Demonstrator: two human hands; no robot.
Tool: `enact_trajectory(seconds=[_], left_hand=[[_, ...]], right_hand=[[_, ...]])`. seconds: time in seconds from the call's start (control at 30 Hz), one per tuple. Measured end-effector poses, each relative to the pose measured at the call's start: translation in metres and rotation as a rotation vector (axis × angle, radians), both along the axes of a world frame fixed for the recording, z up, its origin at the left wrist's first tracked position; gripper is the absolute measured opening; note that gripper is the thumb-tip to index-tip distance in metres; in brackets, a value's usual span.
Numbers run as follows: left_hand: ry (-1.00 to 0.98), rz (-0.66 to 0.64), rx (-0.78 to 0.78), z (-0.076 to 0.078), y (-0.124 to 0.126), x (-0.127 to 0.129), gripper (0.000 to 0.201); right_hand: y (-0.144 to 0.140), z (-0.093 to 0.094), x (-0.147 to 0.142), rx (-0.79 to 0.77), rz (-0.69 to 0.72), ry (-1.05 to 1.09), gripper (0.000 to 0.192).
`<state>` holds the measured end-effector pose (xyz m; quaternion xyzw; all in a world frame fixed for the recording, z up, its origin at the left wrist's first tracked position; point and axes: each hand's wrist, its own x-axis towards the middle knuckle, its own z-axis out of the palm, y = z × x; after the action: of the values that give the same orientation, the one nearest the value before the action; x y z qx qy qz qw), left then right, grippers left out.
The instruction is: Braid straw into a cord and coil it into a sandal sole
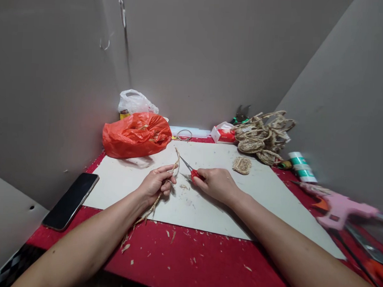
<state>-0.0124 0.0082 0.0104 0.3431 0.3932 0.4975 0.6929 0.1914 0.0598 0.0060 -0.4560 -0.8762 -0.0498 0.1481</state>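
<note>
At the middle of the white rectangular board [207, 204] on the red-covered desk [204, 264], your left hand [155, 185] pinches a thin braided strand of tan jute fibre [177, 160] between thumb and fingers, its top end standing up past your fingertips and its frayed tail trailing back under your wrist toward the desk's near edge. Your right hand [216, 184] is closed round the red handles of small scissors [190, 169], whose blades point at the strand and lie just beside it; whether they are touching it you cannot tell.

As for progress, you look partway through: short tan fibre clippings [174, 236] lie scattered over the board and the red cover, a small flat coiled jute disc [242, 165] rests near your right hand, and a heap of jute loops and coils [264, 136] sits by the back wall. By my reading, the strand in hand is not yet trimmed clean, and its loose tail remains to be dealt with.

Left of you lies a black smartphone [70, 200]; at the right edge, a pink glue gun [342, 209].
</note>
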Motion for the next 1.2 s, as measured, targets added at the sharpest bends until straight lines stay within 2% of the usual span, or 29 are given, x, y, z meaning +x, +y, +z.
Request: enact_trajectory(seconds=[0.13,0.4,0.5,0.6,1.0,1.2], left_hand=[[-0.033,0.009,-0.022,0.0,0.001,-0.001,0.028],[-0.022,0.052,-0.03,-0.009,0.007,-0.004,0.018],[0.064,0.138,-0.005,-0.008,0.006,-0.004,0.017],[0.153,0.207,0.086,-0.005,0.004,-0.002,0.017],[0.487,0.309,0.214,-0.001,0.001,0.002,0.009],[0.537,0.346,0.264,-0.002,0.001,0.002,0.012]], right_hand=[[-0.001,0.002,0.0,-0.014,-0.016,0.072,0.031],[-0.001,-0.003,0.002,-0.011,0.04,0.056,0.031],[-0.001,-0.003,0.002,-0.031,0.06,0.045,0.031],[-0.004,0.001,0.001,-0.032,0.066,0.03,0.03],[-0.015,0.015,-0.006,-0.049,0.128,-0.143,0.027],[-0.015,0.013,-0.008,-0.089,0.136,-0.143,0.027]])
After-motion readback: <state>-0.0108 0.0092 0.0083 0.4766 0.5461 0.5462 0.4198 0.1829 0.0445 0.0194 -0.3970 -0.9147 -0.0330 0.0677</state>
